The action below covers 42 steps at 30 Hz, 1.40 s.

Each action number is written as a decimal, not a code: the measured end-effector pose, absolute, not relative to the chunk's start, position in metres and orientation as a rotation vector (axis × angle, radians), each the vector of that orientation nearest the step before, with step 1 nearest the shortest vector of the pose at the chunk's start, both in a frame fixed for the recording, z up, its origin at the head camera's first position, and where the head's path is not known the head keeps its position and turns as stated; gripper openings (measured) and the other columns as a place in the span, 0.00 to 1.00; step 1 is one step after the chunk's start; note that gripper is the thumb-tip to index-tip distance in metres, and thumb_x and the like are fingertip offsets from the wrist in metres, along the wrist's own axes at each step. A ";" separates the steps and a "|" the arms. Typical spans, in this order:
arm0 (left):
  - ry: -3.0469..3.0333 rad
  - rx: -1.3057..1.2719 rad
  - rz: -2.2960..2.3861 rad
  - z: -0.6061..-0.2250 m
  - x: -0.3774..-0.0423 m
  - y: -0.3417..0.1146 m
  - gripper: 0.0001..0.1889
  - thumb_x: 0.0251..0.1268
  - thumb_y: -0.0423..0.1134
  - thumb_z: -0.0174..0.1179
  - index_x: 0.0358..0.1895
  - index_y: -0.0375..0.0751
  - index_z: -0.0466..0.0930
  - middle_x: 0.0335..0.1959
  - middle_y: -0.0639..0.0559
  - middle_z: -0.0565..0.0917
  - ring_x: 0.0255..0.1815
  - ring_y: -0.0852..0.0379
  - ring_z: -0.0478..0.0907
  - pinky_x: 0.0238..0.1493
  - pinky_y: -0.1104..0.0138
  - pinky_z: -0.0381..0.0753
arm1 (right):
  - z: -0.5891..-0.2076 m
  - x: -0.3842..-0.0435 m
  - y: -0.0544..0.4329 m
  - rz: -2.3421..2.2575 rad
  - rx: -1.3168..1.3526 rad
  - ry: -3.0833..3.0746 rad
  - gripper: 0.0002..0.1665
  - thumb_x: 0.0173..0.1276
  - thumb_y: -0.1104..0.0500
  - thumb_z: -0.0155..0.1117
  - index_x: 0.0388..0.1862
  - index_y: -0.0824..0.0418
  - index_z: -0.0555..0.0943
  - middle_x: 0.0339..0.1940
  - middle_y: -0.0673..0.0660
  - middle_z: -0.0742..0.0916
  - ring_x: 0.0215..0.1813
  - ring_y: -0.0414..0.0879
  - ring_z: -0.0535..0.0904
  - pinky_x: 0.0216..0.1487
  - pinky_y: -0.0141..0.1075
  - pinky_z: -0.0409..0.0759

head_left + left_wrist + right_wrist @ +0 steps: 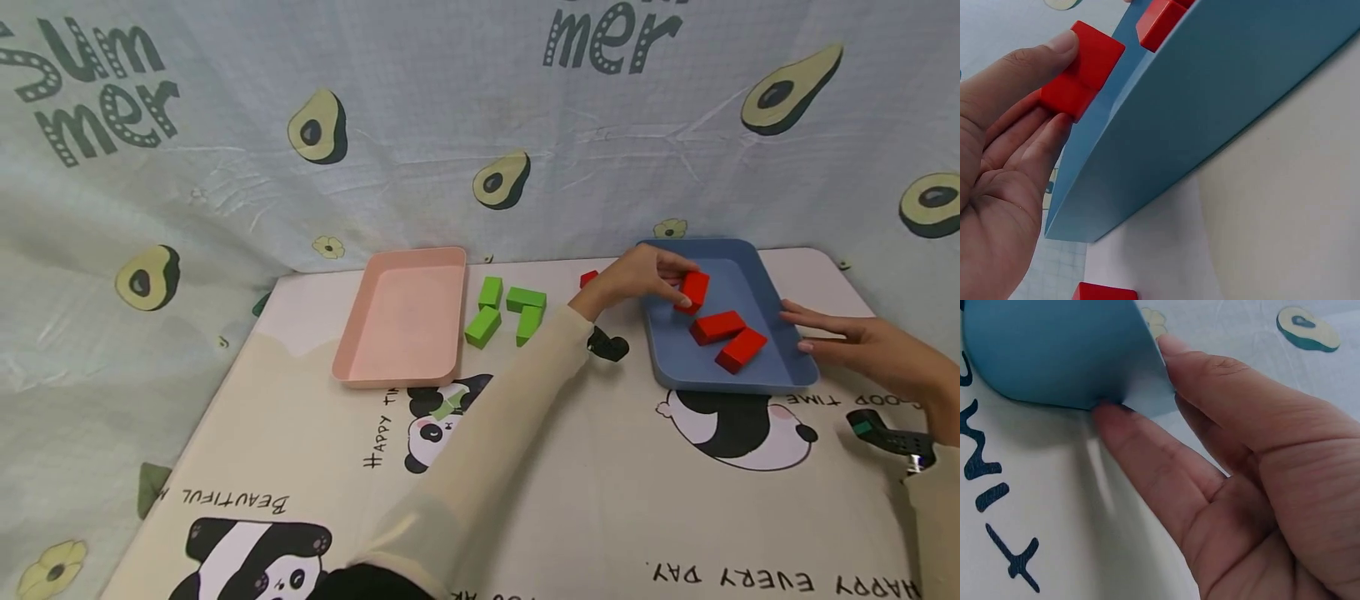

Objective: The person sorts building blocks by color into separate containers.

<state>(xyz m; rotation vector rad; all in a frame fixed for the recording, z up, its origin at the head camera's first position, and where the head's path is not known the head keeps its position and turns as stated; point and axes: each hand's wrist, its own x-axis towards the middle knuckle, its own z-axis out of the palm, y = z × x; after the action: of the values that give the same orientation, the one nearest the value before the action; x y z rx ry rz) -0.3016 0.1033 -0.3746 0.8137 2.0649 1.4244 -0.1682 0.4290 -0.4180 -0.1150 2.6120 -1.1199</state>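
My left hand [637, 275] reaches over the left side of the blue tray [675, 367] and pinches a red block [695, 292] between thumb and fingers. In the left wrist view that red block [1088, 65] appears beside the tray's rim. Two more red blocks [717, 327] lie in the tray, close together. My right hand [885, 354] is at the tray's right side, its fairly straight fingers touching the outer wall, as the right wrist view shows. Another red block [588, 278] lies on the table left of the tray, partly hidden by my left hand.
A pink tray [401, 321] with nothing in it stands at the back left. Several green blocks [482, 327] lie between the trays. The panda-print tablecloth [600, 500] covers the table. An avocado-print cloth [420, 108] hangs behind it.
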 end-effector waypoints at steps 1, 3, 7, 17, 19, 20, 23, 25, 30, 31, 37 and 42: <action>2.059 0.807 1.430 -0.375 -0.302 0.104 0.31 0.54 0.29 0.77 0.64 0.39 0.82 0.59 0.54 0.85 0.50 0.70 0.82 0.51 0.81 0.79 | -0.419 -0.168 0.430 -1.124 -0.109 2.612 0.41 0.79 0.41 0.56 0.83 0.45 0.54 0.84 0.42 0.45 0.80 0.74 0.31 0.63 0.82 0.47; 2.043 0.787 1.448 -0.377 -0.303 0.105 0.31 0.54 0.29 0.77 0.64 0.40 0.82 0.58 0.54 0.85 0.50 0.70 0.82 0.51 0.81 0.79 | -0.422 -0.167 0.432 -1.137 -0.109 2.617 0.40 0.79 0.42 0.56 0.83 0.45 0.54 0.82 0.34 0.46 0.81 0.71 0.31 0.65 0.81 0.45; 1.997 0.741 1.479 -0.377 -0.304 0.106 0.31 0.54 0.28 0.76 0.65 0.39 0.81 0.58 0.56 0.85 0.50 0.70 0.82 0.52 0.81 0.79 | -0.427 -0.166 0.434 -1.154 -0.117 2.626 0.40 0.79 0.42 0.56 0.83 0.44 0.55 0.78 0.24 0.48 0.83 0.63 0.30 0.69 0.78 0.44; 1.955 0.722 1.487 -0.373 -0.309 0.107 0.30 0.55 0.24 0.74 0.64 0.37 0.81 0.58 0.54 0.85 0.51 0.67 0.82 0.51 0.80 0.79 | -0.424 -0.168 0.432 -1.168 -0.153 2.601 0.39 0.80 0.47 0.56 0.83 0.47 0.55 0.80 0.29 0.50 0.83 0.63 0.36 0.50 0.09 0.66; 1.964 0.725 1.468 -0.374 -0.310 0.109 0.30 0.56 0.24 0.73 0.65 0.37 0.80 0.58 0.53 0.84 0.51 0.67 0.81 0.51 0.80 0.80 | -0.423 -0.168 0.431 -1.199 -0.158 2.582 0.38 0.80 0.49 0.56 0.83 0.48 0.55 0.81 0.29 0.50 0.82 0.66 0.37 0.47 0.09 0.69; 1.967 0.722 1.457 -0.374 -0.311 0.110 0.30 0.56 0.24 0.73 0.65 0.37 0.80 0.58 0.54 0.84 0.50 0.67 0.81 0.51 0.80 0.80 | -0.423 -0.167 0.432 -1.210 -0.162 2.575 0.38 0.80 0.50 0.56 0.83 0.48 0.54 0.81 0.29 0.50 0.82 0.67 0.37 0.47 0.10 0.70; 1.961 0.736 1.428 -0.375 -0.312 0.115 0.30 0.57 0.25 0.72 0.66 0.36 0.79 0.60 0.52 0.83 0.52 0.66 0.81 0.51 0.80 0.79 | -0.422 -0.167 0.432 -1.238 -0.164 2.544 0.38 0.81 0.52 0.56 0.83 0.48 0.53 0.81 0.29 0.49 0.81 0.71 0.37 0.47 0.13 0.74; 1.961 0.756 1.407 -0.376 -0.312 0.117 0.31 0.57 0.25 0.72 0.67 0.35 0.78 0.63 0.51 0.82 0.53 0.65 0.80 0.51 0.80 0.79 | -0.421 -0.167 0.432 -1.258 -0.157 2.512 0.38 0.81 0.52 0.55 0.83 0.48 0.53 0.81 0.29 0.48 0.80 0.74 0.39 0.47 0.14 0.75; 1.968 0.772 1.388 -0.377 -0.311 0.122 0.31 0.57 0.25 0.72 0.67 0.33 0.77 0.66 0.49 0.80 0.56 0.64 0.78 0.51 0.81 0.78 | -0.419 -0.168 0.432 -1.284 -0.143 2.458 0.38 0.81 0.53 0.55 0.83 0.47 0.52 0.82 0.31 0.48 0.78 0.78 0.43 0.47 0.18 0.79; 1.970 0.773 1.383 -0.377 -0.311 0.123 0.31 0.57 0.25 0.72 0.68 0.34 0.77 0.66 0.49 0.80 0.56 0.64 0.78 0.51 0.81 0.78 | -0.419 -0.169 0.432 -1.282 -0.142 2.457 0.38 0.81 0.54 0.55 0.83 0.47 0.52 0.82 0.32 0.48 0.78 0.78 0.43 0.47 0.18 0.79; 1.968 0.767 1.378 -0.376 -0.311 0.126 0.32 0.58 0.25 0.71 0.69 0.34 0.75 0.67 0.50 0.79 0.60 0.64 0.77 0.53 0.82 0.76 | -0.418 -0.170 0.433 -1.266 -0.134 2.465 0.38 0.81 0.52 0.55 0.83 0.47 0.52 0.82 0.32 0.47 0.77 0.79 0.45 0.47 0.19 0.79; 1.966 0.760 1.386 -0.374 -0.308 0.127 0.32 0.59 0.26 0.71 0.69 0.33 0.75 0.67 0.50 0.79 0.60 0.65 0.78 0.54 0.82 0.76 | -0.418 -0.169 0.435 -1.260 -0.148 2.478 0.37 0.81 0.54 0.55 0.83 0.48 0.54 0.81 0.31 0.51 0.81 0.65 0.51 0.49 0.20 0.80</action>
<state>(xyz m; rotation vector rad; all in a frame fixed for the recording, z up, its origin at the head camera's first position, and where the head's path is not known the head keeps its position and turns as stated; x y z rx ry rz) -0.3083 0.1271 -0.3741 0.7601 1.9656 1.3863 -0.1692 0.4348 -0.4178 -0.1477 2.4779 -1.2595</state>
